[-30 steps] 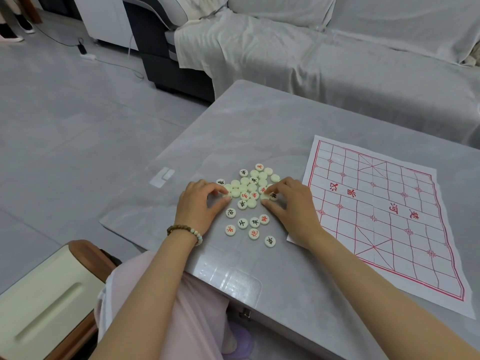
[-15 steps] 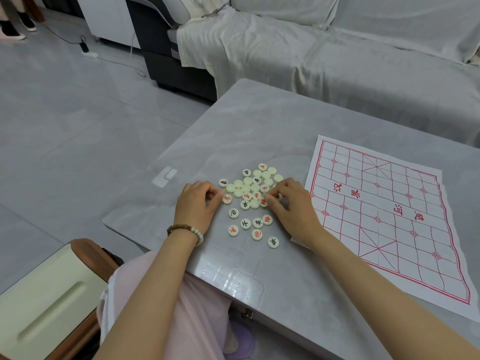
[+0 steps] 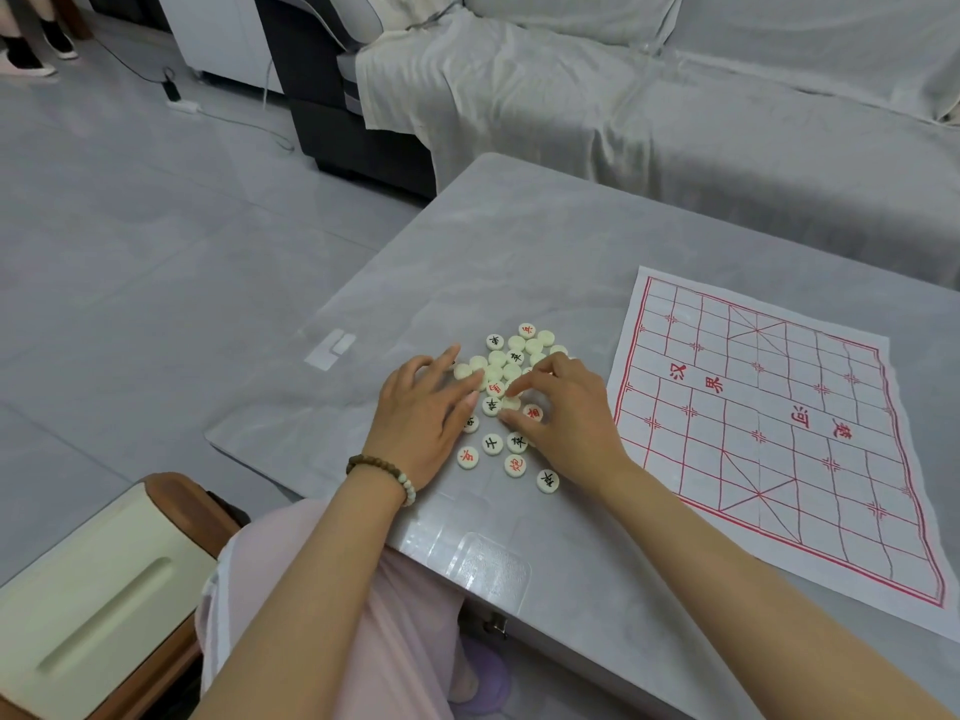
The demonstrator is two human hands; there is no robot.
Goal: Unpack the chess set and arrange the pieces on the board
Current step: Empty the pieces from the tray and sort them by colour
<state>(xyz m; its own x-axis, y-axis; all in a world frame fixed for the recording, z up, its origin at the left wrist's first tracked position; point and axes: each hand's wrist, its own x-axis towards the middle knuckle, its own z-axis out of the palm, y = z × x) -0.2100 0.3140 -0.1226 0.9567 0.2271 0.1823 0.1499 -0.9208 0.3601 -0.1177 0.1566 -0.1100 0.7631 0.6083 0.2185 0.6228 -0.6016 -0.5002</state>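
Note:
A cluster of cream round chess pieces (image 3: 511, 356) with red or black characters lies on the grey table (image 3: 545, 241), some face down. A paper board (image 3: 769, 428) with a red grid lies flat to the right, with no pieces on it. My left hand (image 3: 423, 418) rests over the cluster's left side, fingers stretched out and touching pieces. My right hand (image 3: 566, 418) is on the cluster's right side, thumb and forefinger pinching a blank-faced piece (image 3: 511, 402) in the middle. Several face-up pieces (image 3: 514, 465) lie nearer to me.
A sofa under a grey sheet (image 3: 675, 96) stands behind the table. A cream and brown chair arm (image 3: 104, 589) is at my lower left. A clear plastic sheet (image 3: 483, 563) lies at the table's near edge. A cable and plug (image 3: 176, 98) lie on the floor.
My left hand's fingers have straightened and spread over the pieces on the left. My right hand has shifted slightly inward and now pinches a piece in the middle of the cluster.

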